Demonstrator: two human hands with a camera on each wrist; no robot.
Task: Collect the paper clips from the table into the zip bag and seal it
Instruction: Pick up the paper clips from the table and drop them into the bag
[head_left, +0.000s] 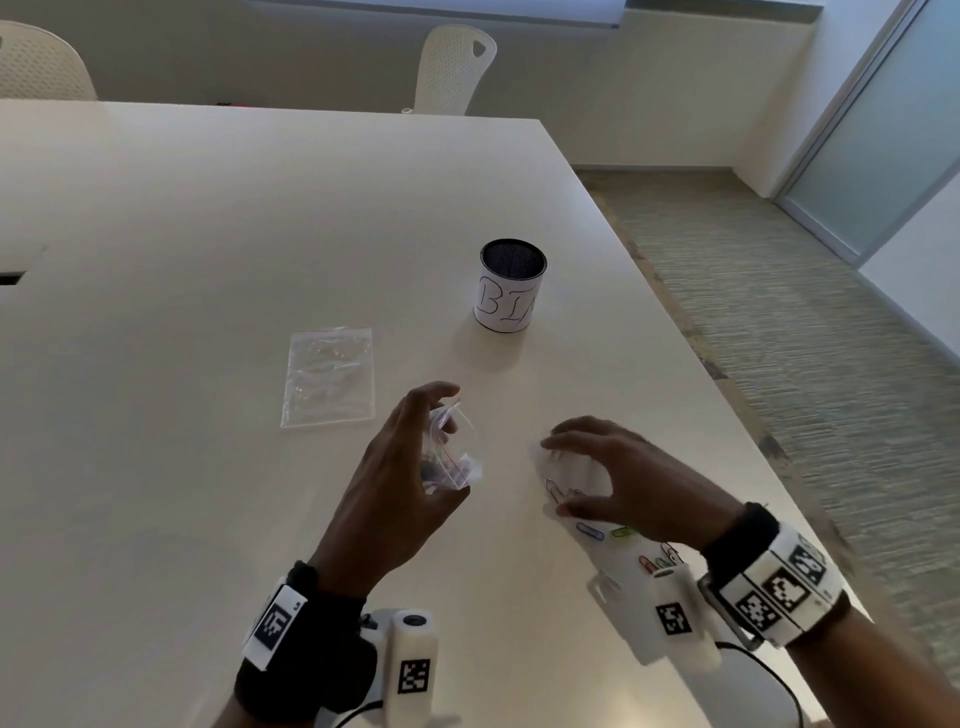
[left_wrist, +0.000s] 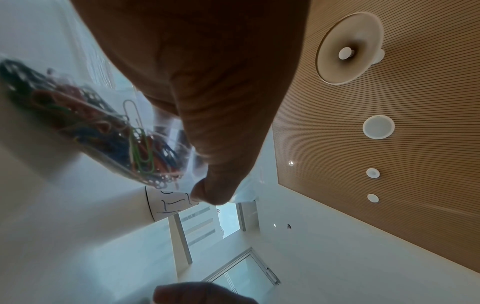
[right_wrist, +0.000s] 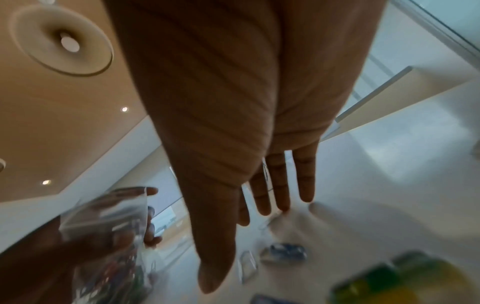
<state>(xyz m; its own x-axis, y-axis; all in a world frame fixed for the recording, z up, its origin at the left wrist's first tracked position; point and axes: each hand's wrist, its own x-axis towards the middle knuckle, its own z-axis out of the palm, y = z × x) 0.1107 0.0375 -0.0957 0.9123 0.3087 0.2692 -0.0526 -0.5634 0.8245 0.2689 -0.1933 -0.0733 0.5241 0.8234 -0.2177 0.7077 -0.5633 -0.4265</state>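
My left hand (head_left: 441, 447) holds a small clear zip bag (head_left: 457, 470) upright above the table, its mouth open at the top. Many coloured paper clips (left_wrist: 116, 133) lie heaped inside the bag. My right hand (head_left: 558, 475) is spread flat over loose paper clips on the table, with straight fingers (right_wrist: 281, 185) touching the surface. A silver clip (head_left: 553, 488) lies under that hand. Blue (head_left: 589, 531), green (head_left: 623, 532) and red (head_left: 647, 564) clips lie beside the right wrist.
A second, flat zip bag (head_left: 330, 376) lies on the white table (head_left: 208, 234) to the left. A mesh cup labelled BIN (head_left: 511, 286) stands behind the hands. The table's right edge (head_left: 701, 364) runs close to my right hand. Chairs stand at the far side.
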